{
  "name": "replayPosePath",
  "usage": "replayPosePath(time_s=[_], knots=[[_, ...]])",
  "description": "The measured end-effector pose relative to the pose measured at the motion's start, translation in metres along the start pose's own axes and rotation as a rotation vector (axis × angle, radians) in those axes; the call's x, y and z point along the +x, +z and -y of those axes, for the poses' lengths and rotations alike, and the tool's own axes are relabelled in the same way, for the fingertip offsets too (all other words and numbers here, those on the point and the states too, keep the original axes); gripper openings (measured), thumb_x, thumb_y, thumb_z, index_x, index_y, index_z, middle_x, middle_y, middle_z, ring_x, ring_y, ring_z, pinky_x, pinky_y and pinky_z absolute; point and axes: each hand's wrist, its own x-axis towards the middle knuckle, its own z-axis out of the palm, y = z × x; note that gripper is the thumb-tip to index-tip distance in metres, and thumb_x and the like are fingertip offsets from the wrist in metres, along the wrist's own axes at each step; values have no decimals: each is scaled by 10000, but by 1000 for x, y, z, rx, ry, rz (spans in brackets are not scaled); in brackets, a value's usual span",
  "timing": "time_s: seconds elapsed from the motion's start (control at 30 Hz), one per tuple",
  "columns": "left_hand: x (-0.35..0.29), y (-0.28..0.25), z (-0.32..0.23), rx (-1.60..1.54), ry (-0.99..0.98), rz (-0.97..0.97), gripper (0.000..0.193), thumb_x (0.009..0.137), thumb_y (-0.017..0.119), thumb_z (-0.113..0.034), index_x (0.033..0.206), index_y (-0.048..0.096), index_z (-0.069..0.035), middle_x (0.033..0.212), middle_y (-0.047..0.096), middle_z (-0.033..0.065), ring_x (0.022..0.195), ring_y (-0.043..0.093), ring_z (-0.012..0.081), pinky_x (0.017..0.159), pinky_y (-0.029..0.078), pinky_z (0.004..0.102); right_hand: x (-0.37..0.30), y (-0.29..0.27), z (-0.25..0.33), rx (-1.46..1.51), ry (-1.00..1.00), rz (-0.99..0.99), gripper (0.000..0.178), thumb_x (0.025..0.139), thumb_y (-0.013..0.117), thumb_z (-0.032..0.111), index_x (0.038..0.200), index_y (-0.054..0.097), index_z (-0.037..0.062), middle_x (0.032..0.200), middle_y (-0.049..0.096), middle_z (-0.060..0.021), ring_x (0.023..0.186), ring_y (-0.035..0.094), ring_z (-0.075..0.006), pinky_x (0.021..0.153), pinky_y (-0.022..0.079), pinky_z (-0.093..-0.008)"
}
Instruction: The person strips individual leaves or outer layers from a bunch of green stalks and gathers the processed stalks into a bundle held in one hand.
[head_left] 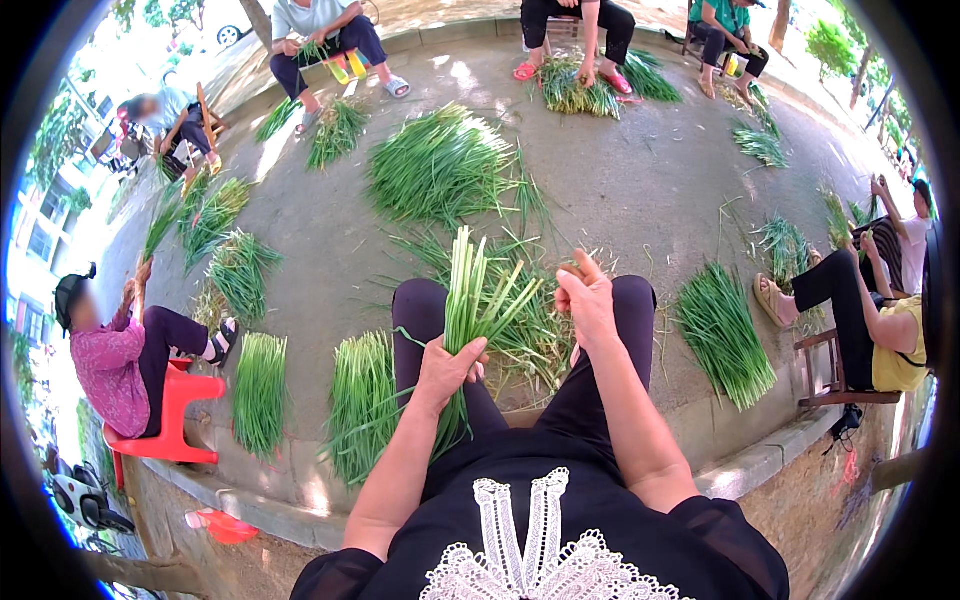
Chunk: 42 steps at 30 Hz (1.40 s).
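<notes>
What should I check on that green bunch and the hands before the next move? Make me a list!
1. Left hand closed around the green bunch: ok.
2. Right hand apart from the bunch: ok.
3. Right hand empty: cannot tell; a thin strand might be there.
4. Bunch's pale ends even: not ok, they're staggered.
5. Loose pile between the knees tidy: not ok, strands lie every which way.

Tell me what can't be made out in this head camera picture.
Head view:
Held bunch: middle hidden by the left hand.
Right hand: too small to tell if it pinches anything.
Loose stalks: partly covered by the bunch.
Seated person, top middle: head cut off by the upper edge.
</notes>
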Motion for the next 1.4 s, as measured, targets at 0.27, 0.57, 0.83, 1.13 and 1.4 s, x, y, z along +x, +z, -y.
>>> replayPosePath(time_s=[0.27,0.57,0.83,1.13,1.4], knots=[[-2,2,1,81,0,16,168,808,655,-161,836,599,-6,665,610,49,492,525,69,436,413,205,6,24,3,-231,-39,151,618,838,600,149,1328,298,-76,1103,572,-149,719,545,-113,548,430,-229],[-2,1,4,145,-4,16,165,809,649,-162,829,599,-7,649,608,37,497,524,60,433,408,202,13,18,3,-688,-205,401,498,808,602,236,1210,497,-39,1061,613,-167,878,575,-184,782,458,-302],[-3,4,-3,49,-6,-29,198,869,583,-191,898,583,5,693,631,77,479,536,70,404,385,195,12,18,3,-515,-66,381,394,801,613,141,1128,541,-67,801,585,-16,655,510,-76,595,435,-229],[-3,10,-9,42,13,-76,181,841,623,-157,874,579,16,628,596,49,441,533,89,385,372,203,12,25,-29,-521,-336,181,314,813,579,106,1070,543,-70,829,623,-71,704,554,-127,632,443,-266],[-1,7,-3,75,35,-62,223,821,656,-200,882,589,4,586,574,25,436,528,86,394,381,209,23,23,-38,-428,-337,27,331,819,578,99,1109,542,-58,948,614,-104,818,568,-145,690,467,-273]])
